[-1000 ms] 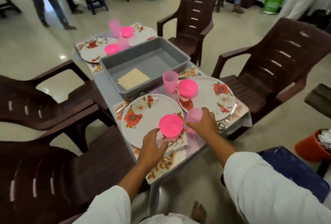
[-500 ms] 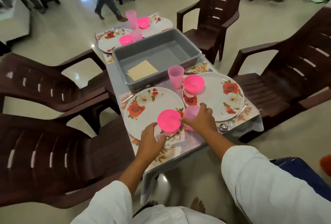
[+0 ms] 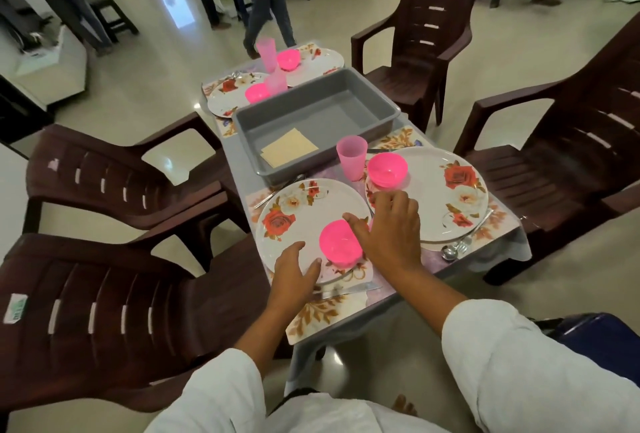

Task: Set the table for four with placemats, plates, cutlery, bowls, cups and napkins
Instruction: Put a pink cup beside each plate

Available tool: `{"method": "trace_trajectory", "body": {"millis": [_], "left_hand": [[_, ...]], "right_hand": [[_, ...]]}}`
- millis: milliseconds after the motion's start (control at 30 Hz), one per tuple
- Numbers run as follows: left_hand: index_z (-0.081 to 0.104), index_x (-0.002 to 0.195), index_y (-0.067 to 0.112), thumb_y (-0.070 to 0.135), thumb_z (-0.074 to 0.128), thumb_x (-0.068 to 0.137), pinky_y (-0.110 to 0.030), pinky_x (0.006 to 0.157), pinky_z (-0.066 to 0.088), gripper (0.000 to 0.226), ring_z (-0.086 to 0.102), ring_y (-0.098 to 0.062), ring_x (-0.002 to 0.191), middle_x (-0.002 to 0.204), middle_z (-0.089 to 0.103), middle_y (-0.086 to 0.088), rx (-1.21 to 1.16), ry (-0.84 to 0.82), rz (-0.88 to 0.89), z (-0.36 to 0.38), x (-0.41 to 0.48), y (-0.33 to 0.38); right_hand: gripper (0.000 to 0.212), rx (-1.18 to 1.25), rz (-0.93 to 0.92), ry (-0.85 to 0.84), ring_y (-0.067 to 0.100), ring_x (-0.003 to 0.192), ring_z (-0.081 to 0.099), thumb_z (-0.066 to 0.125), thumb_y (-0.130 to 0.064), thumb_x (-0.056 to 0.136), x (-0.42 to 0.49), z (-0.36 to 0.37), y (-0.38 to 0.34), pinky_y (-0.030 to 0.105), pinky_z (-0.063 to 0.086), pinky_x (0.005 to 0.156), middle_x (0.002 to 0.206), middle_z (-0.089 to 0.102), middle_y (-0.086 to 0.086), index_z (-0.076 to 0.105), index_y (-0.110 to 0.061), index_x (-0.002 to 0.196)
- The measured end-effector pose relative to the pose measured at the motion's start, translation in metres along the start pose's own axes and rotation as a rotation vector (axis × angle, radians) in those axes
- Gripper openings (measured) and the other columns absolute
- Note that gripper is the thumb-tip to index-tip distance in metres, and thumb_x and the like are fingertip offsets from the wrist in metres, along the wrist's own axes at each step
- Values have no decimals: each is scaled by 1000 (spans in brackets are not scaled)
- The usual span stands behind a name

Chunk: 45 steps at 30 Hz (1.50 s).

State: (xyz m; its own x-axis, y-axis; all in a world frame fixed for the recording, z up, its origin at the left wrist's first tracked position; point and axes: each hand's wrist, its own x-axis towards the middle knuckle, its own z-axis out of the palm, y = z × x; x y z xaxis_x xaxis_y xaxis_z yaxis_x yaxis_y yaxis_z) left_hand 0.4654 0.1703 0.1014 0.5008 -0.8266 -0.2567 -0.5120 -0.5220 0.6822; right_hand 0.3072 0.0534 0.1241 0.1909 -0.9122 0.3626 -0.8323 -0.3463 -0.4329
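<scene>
A floral plate (image 3: 304, 217) lies on the near placemat (image 3: 322, 314) and carries a pink bowl (image 3: 341, 243). My left hand (image 3: 294, 273) rests on the plate's near rim with relaxed fingers. My right hand (image 3: 388, 228) curls over a pink cup (image 3: 370, 224) between the two near plates; only a sliver of the cup shows. The right plate (image 3: 450, 190) holds another pink bowl (image 3: 387, 169), with an upright pink cup (image 3: 351, 157) beside it. Yellow napkins (image 3: 289, 147) lie in the grey tub (image 3: 381, 103). A spoon and fork (image 3: 453, 249) lie by the right plate, a knife (image 3: 346, 290) by the near plate.
Two more plates (image 3: 232, 93) (image 3: 318, 61) with pink bowls and cups stand at the table's far end. Brown plastic chairs (image 3: 104, 311) (image 3: 571, 155) (image 3: 433, 16) ring the table closely. People walk on the floor beyond.
My right hand has closed down over the pink cup, hiding nearly all of it. My left hand stays at the near plate's rim. The view has swung slightly.
</scene>
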Motion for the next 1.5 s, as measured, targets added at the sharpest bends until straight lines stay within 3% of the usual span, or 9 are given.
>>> {"method": "trace_trajectory", "body": {"millis": [100, 333, 533, 767, 967, 1233, 1500], "left_hand": [[40, 148, 21, 39, 60, 99, -35, 111, 38, 56, 42, -21, 140, 155, 42, -1, 5, -18, 24, -10, 11, -10], [41, 146, 23, 42, 59, 99, -41, 112, 40, 54, 44, -20, 137, 151, 46, 0, -10, -59, 109, -34, 45, -40], [43, 140, 31, 49, 58, 95, -48, 107, 48, 51, 48, -19, 133, 146, 50, 4, -76, -98, 172, -54, 65, -75], [52, 138, 15, 29, 61, 99, -28, 102, 38, 43, 49, -21, 129, 139, 56, -4, -88, -82, 248, -76, 81, -97], [52, 138, 15, 31, 58, 100, -25, 99, 35, 41, 49, -21, 130, 140, 55, -4, -98, -101, 247, -78, 88, -104], [52, 138, 18, 35, 58, 99, -44, 106, 48, 42, 52, -22, 127, 139, 56, -3, -121, -92, 216, -65, 90, -99], [51, 139, 20, 38, 57, 100, -47, 107, 47, 44, 51, -21, 129, 140, 56, 0, -55, -43, 180, -49, 94, -70]], "right_hand": [[58, -1, -2, -29, 19, 100, 50, 55, -71, 87, -6, 8, -12, 33, 53, 83, 116, 60, 5, 59, -21, 116], [46, -5, -34, -125, 21, 102, 55, 63, -56, 91, -23, 29, -43, 31, 50, 83, 116, 63, 5, 63, -18, 118], [40, -8, -9, -308, 27, 110, 56, 64, -46, 94, -34, 59, -84, 38, 50, 93, 118, 63, 7, 64, -15, 119], [51, -51, 49, -507, 27, 127, 49, 57, -48, 98, -41, 77, -119, 39, 44, 102, 138, 56, 5, 54, -17, 138], [57, -70, 93, -564, 25, 134, 47, 55, -51, 99, -40, 80, -127, 39, 42, 108, 148, 51, 3, 47, -20, 146], [55, -16, 115, -551, 25, 137, 46, 53, -48, 100, -35, 83, -115, 38, 38, 112, 150, 50, 3, 46, -20, 147], [56, 59, 61, -541, 22, 138, 46, 53, -49, 100, -7, 79, -83, 37, 40, 112, 151, 49, 2, 46, -20, 148]]}}
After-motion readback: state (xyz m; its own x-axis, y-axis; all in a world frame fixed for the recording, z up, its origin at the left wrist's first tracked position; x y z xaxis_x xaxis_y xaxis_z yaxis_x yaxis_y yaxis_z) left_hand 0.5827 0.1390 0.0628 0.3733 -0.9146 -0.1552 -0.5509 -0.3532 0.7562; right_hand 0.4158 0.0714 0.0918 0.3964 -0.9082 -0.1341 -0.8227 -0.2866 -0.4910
